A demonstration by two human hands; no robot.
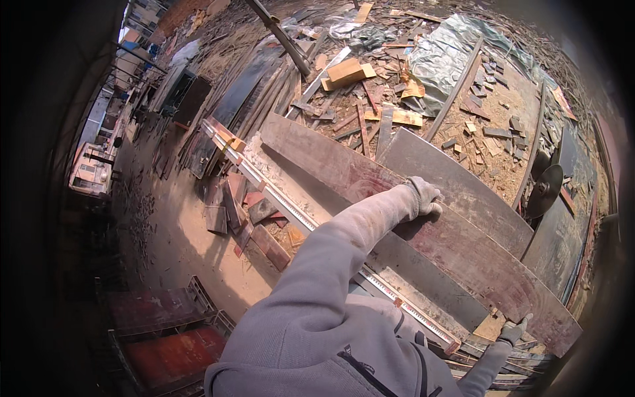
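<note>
A long, worn reddish-brown board (pixel 456 245) lies slantwise before me, from the upper left to the lower right. My left hand (pixel 425 197), in a pale work glove, reaches across it, fingers curled over its far edge. Near the board's right end, my right hand (pixel 516 329), also gloved, grips the near edge; its thumb shows on top and the other fingers are hidden underneath. Against the far side of this board lies a wider grey panel (pixel 456 182). Closer to my body runs a long pale rail (pixel 291 213) with fine marks along it.
A round saw blade (pixel 546 192) stands upright at the right. Beyond the boards are scattered wood offcuts (pixel 493 132), a crumpled sheet (pixel 443 56) and a leaning post (pixel 281 36). Broken board pieces (pixel 241 205) lie to the left, and a red-topped cart (pixel 172 354) at lower left.
</note>
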